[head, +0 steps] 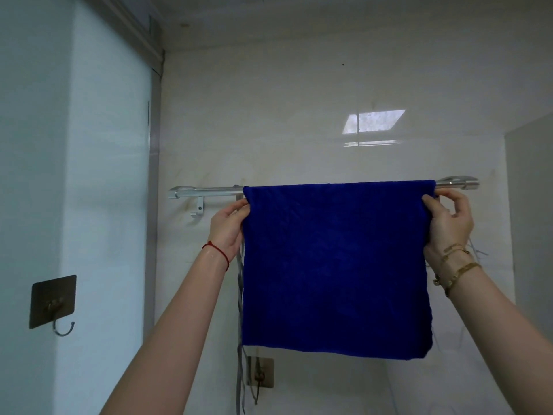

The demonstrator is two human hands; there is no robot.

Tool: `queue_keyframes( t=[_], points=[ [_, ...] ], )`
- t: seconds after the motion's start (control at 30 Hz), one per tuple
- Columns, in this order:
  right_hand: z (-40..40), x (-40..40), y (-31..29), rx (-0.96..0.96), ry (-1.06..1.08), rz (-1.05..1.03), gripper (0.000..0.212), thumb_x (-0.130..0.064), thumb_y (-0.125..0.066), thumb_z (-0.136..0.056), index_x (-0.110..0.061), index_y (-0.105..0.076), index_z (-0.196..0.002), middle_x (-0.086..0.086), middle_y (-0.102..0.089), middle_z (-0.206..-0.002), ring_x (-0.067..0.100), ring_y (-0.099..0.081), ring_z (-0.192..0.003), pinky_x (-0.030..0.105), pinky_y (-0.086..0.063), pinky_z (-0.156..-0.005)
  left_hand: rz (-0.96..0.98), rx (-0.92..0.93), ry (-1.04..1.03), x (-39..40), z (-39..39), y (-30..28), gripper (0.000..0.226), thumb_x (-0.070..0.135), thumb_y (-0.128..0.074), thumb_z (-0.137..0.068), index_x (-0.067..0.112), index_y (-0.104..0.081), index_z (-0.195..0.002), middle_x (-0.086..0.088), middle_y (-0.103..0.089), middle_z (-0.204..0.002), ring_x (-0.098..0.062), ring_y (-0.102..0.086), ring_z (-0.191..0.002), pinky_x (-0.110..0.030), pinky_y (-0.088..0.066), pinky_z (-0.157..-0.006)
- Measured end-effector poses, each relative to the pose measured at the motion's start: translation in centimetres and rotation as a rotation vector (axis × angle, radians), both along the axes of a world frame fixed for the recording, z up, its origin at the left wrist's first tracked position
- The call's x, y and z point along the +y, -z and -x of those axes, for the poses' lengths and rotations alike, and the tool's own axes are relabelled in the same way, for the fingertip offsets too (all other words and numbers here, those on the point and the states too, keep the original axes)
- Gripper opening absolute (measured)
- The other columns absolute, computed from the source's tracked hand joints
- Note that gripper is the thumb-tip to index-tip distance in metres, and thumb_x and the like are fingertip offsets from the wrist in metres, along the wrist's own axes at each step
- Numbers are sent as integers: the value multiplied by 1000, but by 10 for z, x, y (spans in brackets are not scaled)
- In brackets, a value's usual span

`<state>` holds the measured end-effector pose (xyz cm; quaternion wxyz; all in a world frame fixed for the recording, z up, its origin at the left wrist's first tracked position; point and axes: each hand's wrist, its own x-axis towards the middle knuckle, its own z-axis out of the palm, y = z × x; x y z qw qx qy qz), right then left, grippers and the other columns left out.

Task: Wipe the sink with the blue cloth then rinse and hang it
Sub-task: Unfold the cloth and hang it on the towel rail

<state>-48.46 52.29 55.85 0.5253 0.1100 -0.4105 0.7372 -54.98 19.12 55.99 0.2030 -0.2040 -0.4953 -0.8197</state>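
Blue cloth (335,265) draped over the metal towel rail (206,192) at frame centre. We see the left hand (229,227) and right hand (447,223) each pinching an upper side edge. Hanging appears almost complete; only straightening and release seem left. No sink is visible.

pale glossy wall (299,115), window reflection (372,121), adhesive hook (54,304).

Metal towel rail (206,192) on pale tiled wall. Brown adhesive hook (53,302) well left of rail, lower down. Second hook plate (261,372) below rail. Grey strap (239,298) dangling beneath rail.
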Motion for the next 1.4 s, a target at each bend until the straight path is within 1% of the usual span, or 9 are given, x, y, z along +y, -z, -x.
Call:
queue_keyframes(
  t=[0.1,0.23,0.4,0.63,0.77,0.9,1.13,1.3,1.4],
  points=[
    [0,2,1,-14,27,-20,18,-6,-66,-84,-15,-63,-99,-13,-68,-78,7,-62,-79,34,-54,-84,25,29,-23,1,0,0,27,0,-60,-94,1,-63,-121,-12,-70,-109,-20,-65,-100,-29,-56,-88],
    [0,6,2,-81,60,-55,26,-15,-71,-83,-12,-67,-107,-5,-70,-87,12,-64,-88,30,-55,-87,36,46,-122,1,7,7,24,12,-66,-93,2,-69,-114,-12,-72,-112,-24,-66,-108,-32,-53,-97],
    [-1,10,10,-194,157,-181,36,-50,-79,-69,-25,-72,-94,-5,-69,-89,14,-65,-88,33,-56,-82,72,-15,-291,6,4,15,44,49,-67,-90,8,-71,-73,5,-65,-67,-3,-57,-62,-16,-50,-62],
    [-6,12,28,-312,243,-279,62,-75,-61,-72,-18,-72,-94,-2,-65,-96,13,-58,-88,30,-48,-82,135,-35,-392,12,-13,24,53,48,-61,-94,18,-47,-52,15,-47,-43,1,-44,-44,-8,-40,-49],
    [-11,8,51,-325,275,-318,53,-70,-61,-75,-18,-69,-84,0,-66,-81,16,-59,-76,33,-50,-71,200,-27,-400,9,-15,49,52,53,-66,-88,17,-53,-53,5,-56,-53,-10,-52,-59,-18,-45,-62],
    [-18,7,68,-342,343,-355,40,-64,-65,-76,-27,-69,-90,-6,-70,-85,14,-66,-81,36,-55,-75,198,-32,-385,14,-17,78,41,50,-76,-81,8,-75,-81,-1,-74,-77,-13,-67,-74,-22,-56,-64],
    [-35,-1,106,-306,337,-330,14,-29,-75,-81,-26,-67,-92,-8,-70,-82,2,-67,-82,30,-55,-83,173,-65,-406,14,-19,122,11,37,-77,-83,27,-72,-82,6,-75,-84,-7,-71,-81,-11,-50,-68],
    [-35,1,122,-340,254,-293,14,-27,-78,-79,-28,-69,-89,-2,-74,-82,9,-71,-83,37,-55,-88,139,-81,-420,7,-17,135,10,24,-75,-87,19,-73,-96,-1,-75,-93,-11,-71,-84,-25,-55,-86],
    [-36,-1,122,-338,210,-272,15,-29,-78,-78,-28,-69,-90,-1,-75,-83,12,-72,-84,38,-55,-88,124,-93,-409,7,-20,128,13,32,-71,-89,20,-74,-92,3,-75,-91,-10,-72,-84,-21,-53,-78]
  ],
)
